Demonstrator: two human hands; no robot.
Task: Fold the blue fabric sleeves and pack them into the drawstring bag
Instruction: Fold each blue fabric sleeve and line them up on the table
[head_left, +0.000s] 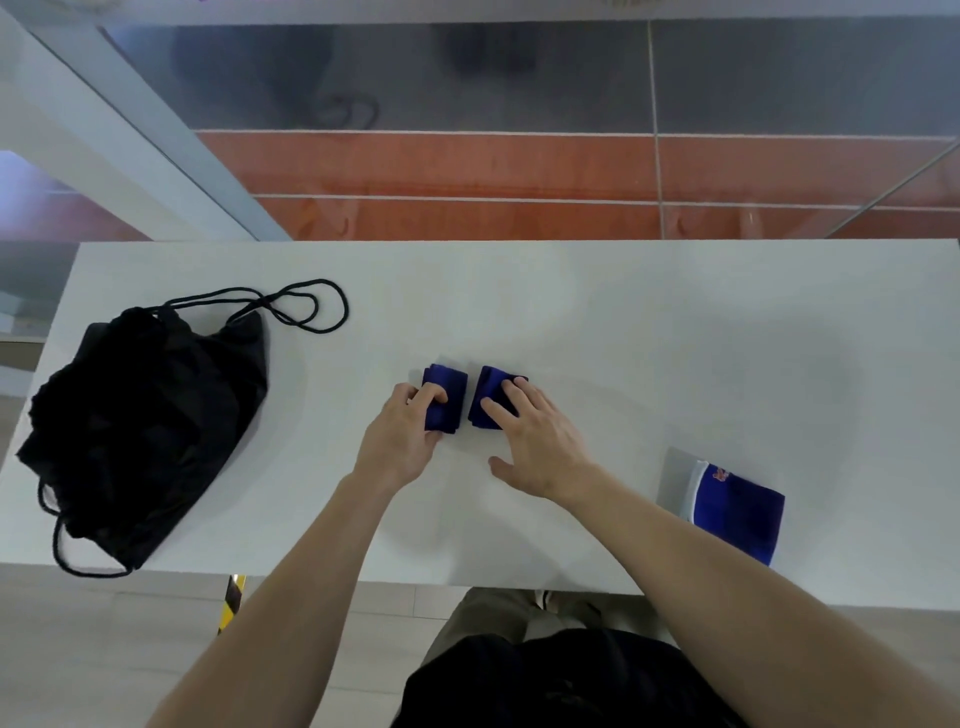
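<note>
Folding looks well advanced, and packing seems not to have begun. Two small folded bundles lie side by side, just apart, at the middle of the bench (571, 312). The left hand (400, 441) curls its fingers over the left folded sleeve (448, 415), with the thumb at its near end. The right hand (535, 447) lies flat with straight fingers pressing the right folded sleeve (491, 382), thumb spread onto the bench.

A third sleeve (743, 514) (blue with a pale trimmed edge) sits well apart to the right, near the front edge, folded less tightly.

The black drawstring bag (145, 415) slumps at the far left with its mouth apparently gathered. It will likely need opening before anything goes in, and its cords (317, 306) loop loose toward the bundles.
</note>
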